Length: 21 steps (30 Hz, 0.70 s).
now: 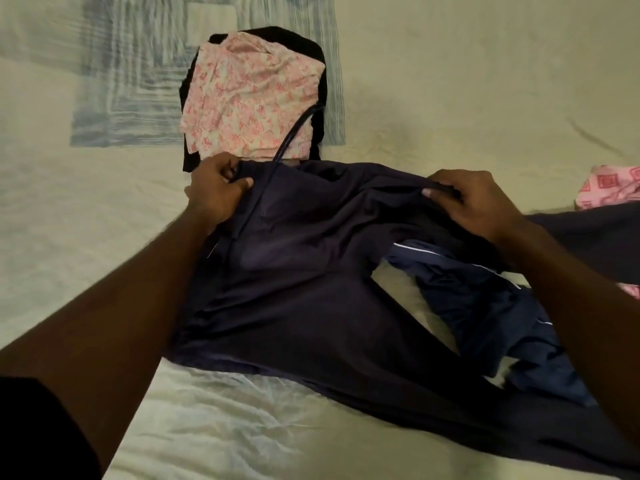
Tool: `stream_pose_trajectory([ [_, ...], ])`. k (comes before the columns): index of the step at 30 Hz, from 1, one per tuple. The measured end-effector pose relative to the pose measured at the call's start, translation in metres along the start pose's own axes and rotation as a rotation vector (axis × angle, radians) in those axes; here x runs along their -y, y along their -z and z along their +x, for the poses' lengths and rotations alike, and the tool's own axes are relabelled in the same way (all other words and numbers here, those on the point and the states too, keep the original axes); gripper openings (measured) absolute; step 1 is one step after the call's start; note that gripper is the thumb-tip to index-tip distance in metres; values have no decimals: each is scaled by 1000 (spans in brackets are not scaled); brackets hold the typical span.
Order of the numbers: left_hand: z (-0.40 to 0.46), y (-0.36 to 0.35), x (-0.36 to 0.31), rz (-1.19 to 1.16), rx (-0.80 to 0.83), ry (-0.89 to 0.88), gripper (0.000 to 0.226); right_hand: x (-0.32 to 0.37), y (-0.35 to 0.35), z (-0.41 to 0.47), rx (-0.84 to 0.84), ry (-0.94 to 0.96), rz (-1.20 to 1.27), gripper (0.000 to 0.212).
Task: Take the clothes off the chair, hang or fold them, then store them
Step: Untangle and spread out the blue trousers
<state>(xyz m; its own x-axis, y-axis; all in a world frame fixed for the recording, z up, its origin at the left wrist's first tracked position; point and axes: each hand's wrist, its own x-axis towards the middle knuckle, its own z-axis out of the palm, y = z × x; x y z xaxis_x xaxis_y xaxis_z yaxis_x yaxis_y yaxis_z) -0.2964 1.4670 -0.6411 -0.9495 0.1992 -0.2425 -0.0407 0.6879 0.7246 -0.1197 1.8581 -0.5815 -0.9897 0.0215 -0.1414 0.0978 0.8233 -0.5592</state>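
Head view: both hands, left [216, 190] and right [464, 199], pinch the trousers' [311, 271] waistband on the bed [86, 220]; folded pile [251, 98] just beyond, pink cloth [613, 187] right of them.

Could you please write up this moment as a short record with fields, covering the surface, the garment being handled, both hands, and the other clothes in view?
surface: cream bed sheet with a blue striped square patch
garment in hand: dark navy trousers, spread on the sheet, drawstring trailing up over the folded stack
left hand: grips the waistband's left end
right hand: pinches the waistband's right end
folded stack: pink floral cloth on top of a black garment
unfolded: navy garment with white piping; pink patterned cloth at the right edge
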Motion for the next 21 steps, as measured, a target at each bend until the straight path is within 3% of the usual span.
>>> stream_pose_trajectory([
  [3, -11, 29, 2, -94, 66, -85, 23, 12, 3, -12, -37, -35, 17, 20],
  [7, -29, 83, 9, -97, 150, -195, 42, 42, 7, -42, -103, 26, 51, 17],
  [11, -69, 126, 30, -81, 111, -201, 28, 66, -12, -94, -86, 107, 61, 22],
  [14, -110, 143, 65, -47, 94, -118, 26, 81, -56, -143, -20, 192, 7, 32],
  [18, -148, 140, 110, 54, 315, 48, 62, 77, -137, -195, 20, 260, -152, 38],
  [21, -165, 128, 111, -66, 324, 242, 39, 73, -176, -206, 52, 204, -201, 47],
])
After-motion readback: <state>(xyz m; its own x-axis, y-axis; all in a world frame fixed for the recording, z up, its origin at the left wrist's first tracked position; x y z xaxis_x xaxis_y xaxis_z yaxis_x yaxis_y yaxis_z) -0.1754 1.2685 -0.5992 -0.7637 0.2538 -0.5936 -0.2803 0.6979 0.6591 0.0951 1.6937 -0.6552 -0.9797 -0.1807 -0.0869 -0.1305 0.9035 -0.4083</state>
